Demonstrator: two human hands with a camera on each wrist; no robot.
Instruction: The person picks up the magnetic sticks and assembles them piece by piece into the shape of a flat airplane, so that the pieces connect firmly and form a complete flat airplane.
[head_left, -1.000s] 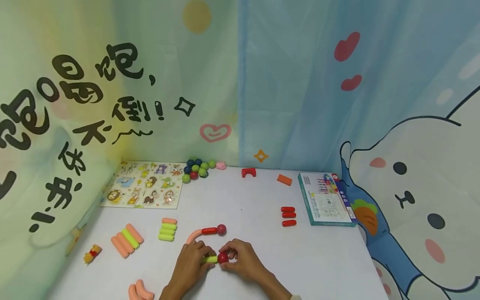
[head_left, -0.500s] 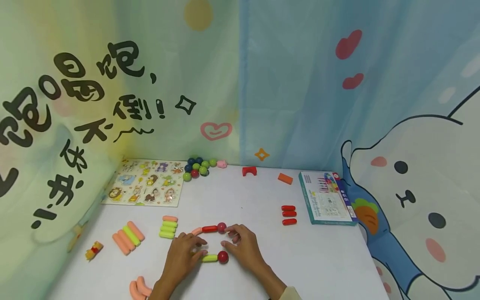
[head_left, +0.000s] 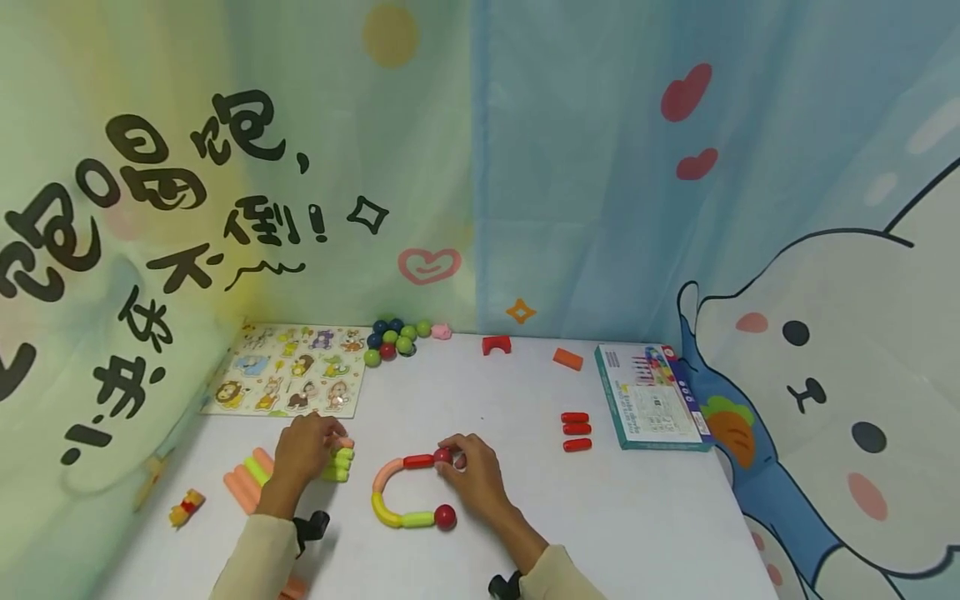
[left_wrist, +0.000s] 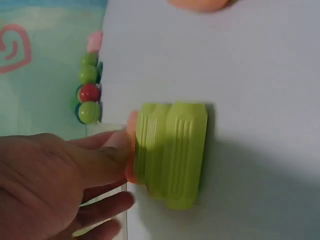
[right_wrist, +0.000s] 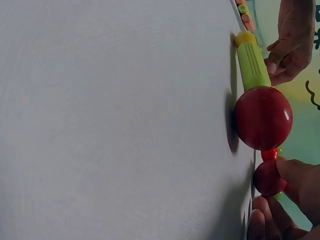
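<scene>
A U-shaped chain point(head_left: 385, 492) lies on the white table point(head_left: 637, 517): a red ball point(head_left: 443, 455), a red stick, a pink curve, a yellow curve, a green stick point(right_wrist: 252, 62) and a second red ball point(head_left: 446, 517) point(right_wrist: 263, 118). My right hand point(head_left: 468, 475) pinches the upper red ball point(right_wrist: 267, 177) with its fingertips. My left hand point(head_left: 303, 450) is at a small stack of green sticks point(head_left: 337, 465) point(left_wrist: 172, 152). Its fingers point(left_wrist: 100, 155) grip the orange stick point(left_wrist: 131, 150) at the stack's far edge.
Long pink and green sticks point(head_left: 251, 479) and a small toy figure point(head_left: 185, 507) lie at the left. An animal puzzle board point(head_left: 288, 371), a ball cluster point(head_left: 393, 337), a red arch point(head_left: 497, 344) and an orange block point(head_left: 567, 359) sit at the back. Three red sticks point(head_left: 576, 431) lie beside a box point(head_left: 648, 398).
My left hand left the green stick and moved left to the stack. My right hand let go of the lower red ball and took the upper one. The two pieces now form one U.
</scene>
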